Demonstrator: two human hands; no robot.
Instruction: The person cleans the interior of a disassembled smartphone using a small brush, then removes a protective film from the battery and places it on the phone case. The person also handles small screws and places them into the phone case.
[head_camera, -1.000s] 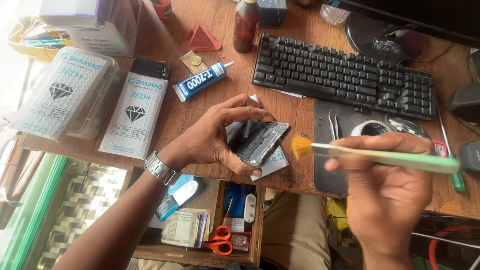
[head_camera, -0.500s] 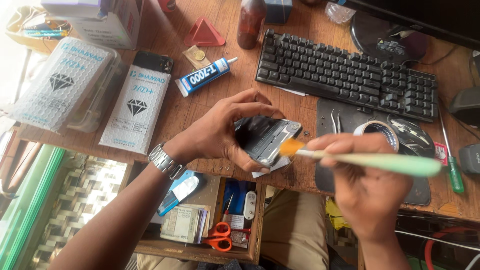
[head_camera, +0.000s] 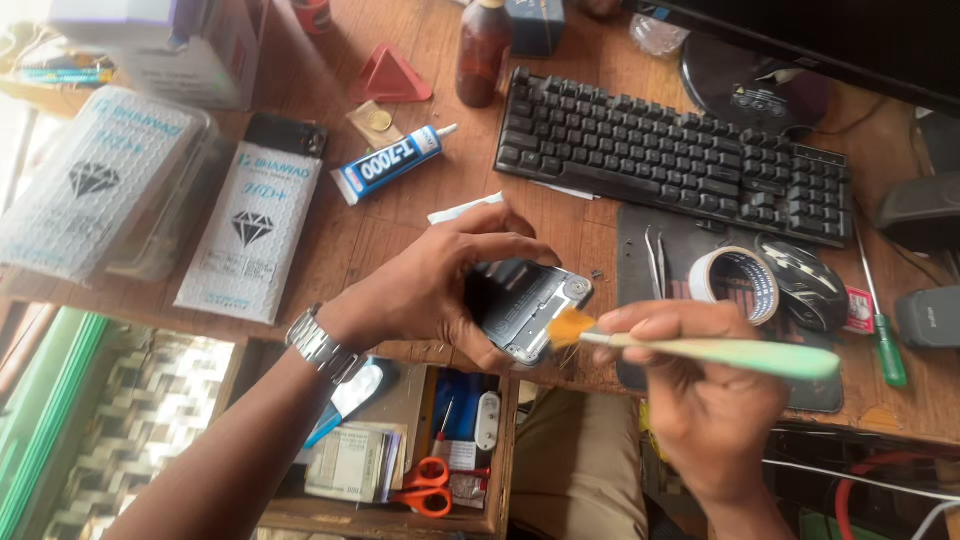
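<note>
My left hand, with a metal watch on its wrist, grips an opened phone with its grey inner frame facing up, just above the desk's front edge. My right hand holds a pale green toothbrush by its handle. The brush's orange bristles touch the phone's lower right edge.
A black keyboard lies behind. A tape roll, tweezers and a mouse sit on a dark mat at right. A glue tube, a brown bottle and white packets lie at left. An open drawer with orange scissors is below.
The brush head has moved left from beside the phone onto its lower right edge. My left hand has kept its hold on the phone with only a slight shift.
</note>
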